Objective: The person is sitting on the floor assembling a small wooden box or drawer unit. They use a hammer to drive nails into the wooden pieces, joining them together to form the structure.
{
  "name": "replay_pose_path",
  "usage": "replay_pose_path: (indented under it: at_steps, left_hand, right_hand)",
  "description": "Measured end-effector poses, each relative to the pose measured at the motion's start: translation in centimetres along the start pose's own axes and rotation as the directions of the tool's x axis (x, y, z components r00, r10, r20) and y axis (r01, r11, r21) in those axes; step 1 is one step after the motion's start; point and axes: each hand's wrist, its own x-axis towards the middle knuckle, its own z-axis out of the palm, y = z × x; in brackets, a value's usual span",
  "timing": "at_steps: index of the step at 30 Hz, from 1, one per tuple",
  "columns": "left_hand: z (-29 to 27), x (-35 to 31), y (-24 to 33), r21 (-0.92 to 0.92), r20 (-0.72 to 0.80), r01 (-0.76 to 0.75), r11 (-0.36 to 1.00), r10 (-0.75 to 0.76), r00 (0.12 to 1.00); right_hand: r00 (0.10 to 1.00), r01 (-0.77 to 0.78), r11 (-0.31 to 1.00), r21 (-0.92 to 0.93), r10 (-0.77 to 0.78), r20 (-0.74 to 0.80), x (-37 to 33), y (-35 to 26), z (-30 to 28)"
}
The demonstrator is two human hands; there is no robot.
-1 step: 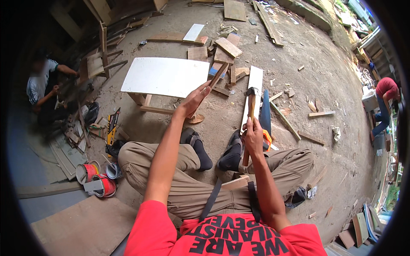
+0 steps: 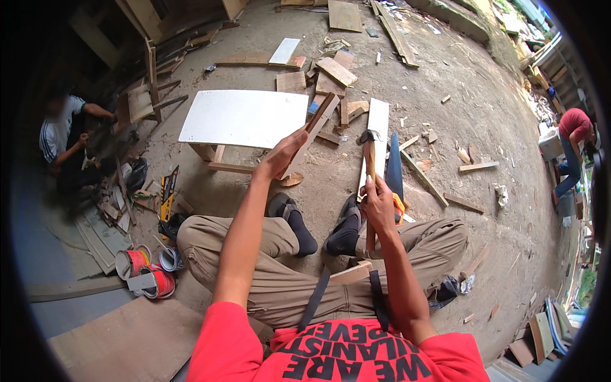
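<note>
My left hand [image 2: 286, 156] is closed on the edge of a narrow wooden board [image 2: 320, 132], which stands tilted at the right end of a low piece with a white top [image 2: 245, 118]. Whether that board is joined to the white-topped piece, I cannot tell. In my right hand [image 2: 380, 205] is a hammer [image 2: 371, 156], gripped by its wooden handle, head pointing away from me. Beneath the hammer head lies a long white strip of board [image 2: 379, 118]. A handsaw [image 2: 394, 167] with a dark blade and orange handle rests just right of the hammer.
Wood offcuts [image 2: 334, 71] are heaped beyond the white top. At left are red tins [image 2: 159, 283], a yellow-and-black saw [image 2: 168, 194] and a seated person [image 2: 63, 130]. Another person [image 2: 575, 143] bends over at far right. A wood offcut [image 2: 350, 274] lies by my lap.
The board in my left hand has turned, showing more of its broad face. The hammer head has shifted slightly left. My view has moved a little.
</note>
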Motion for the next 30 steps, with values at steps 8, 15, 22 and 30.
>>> replay_pose_path:
  at_steps: [8, 15, 22, 30]
  left_hand:
    - [-1.2, -3.0, 4.0, 0.218, 0.343, 0.107, 0.970, -0.179, 0.922]
    - [1.3, -5.1, 6.9, 0.299, 0.561, -0.132, 0.945, -0.062, 0.825]
    - [1.6, -4.7, 6.1, 0.247, 0.593, -0.035, 0.968, -0.122, 0.796]
    - [1.5, -4.9, 3.9, 0.119, 0.595, 0.021, 0.993, -0.088, 0.799]
  right_hand:
    - [0.768, -0.264, 0.921, -0.286, 0.380, 0.515, -4.9, -10.8, -5.0]
    - [0.659, -0.261, 0.865, -0.429, 0.484, 0.575, -6.6, -13.9, -7.5]
    - [0.649, -0.314, 0.871, -0.377, 0.487, 0.585, -7.2, -13.6, -8.6]
    - [0.629, -0.470, 0.863, -0.187, 0.476, 0.614, -7.3, -14.5, -9.7]
